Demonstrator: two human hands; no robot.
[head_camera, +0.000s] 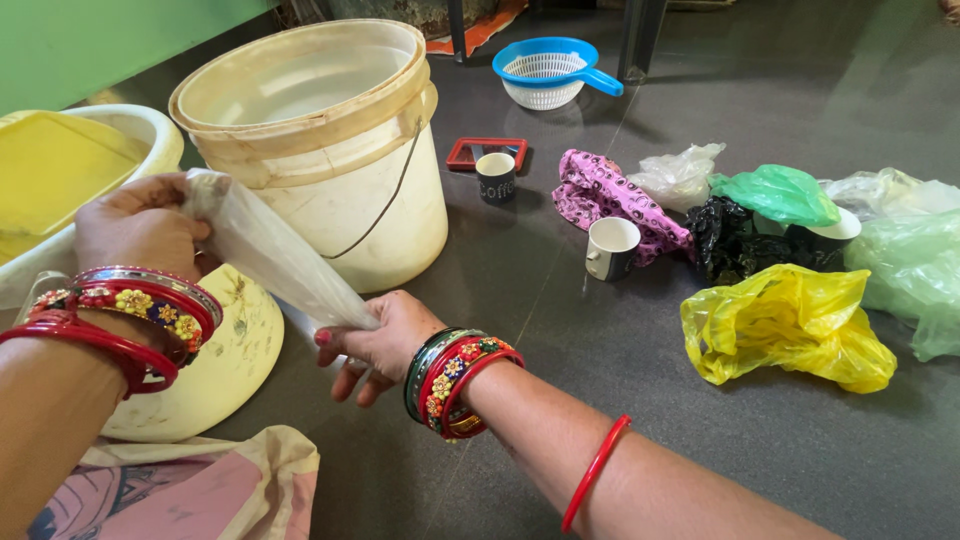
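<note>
Left hand (140, 228), right hand (378, 340) grip clear bag (270, 255).

Your left hand (140, 230) carries a stack of bangles (120, 315) at the wrist; plain glossy red rings sit beside a silver-edged band and one set with yellow and red flowers on dark blue; your forearms are bare, with no sleeves; your right hand (375, 340) shows a pink-painted thumbnail; its wrist wears a similar stack (455, 380), dark green, red and flowered; a single thin red bangle (595, 472) sits further up that forearm.
</note>
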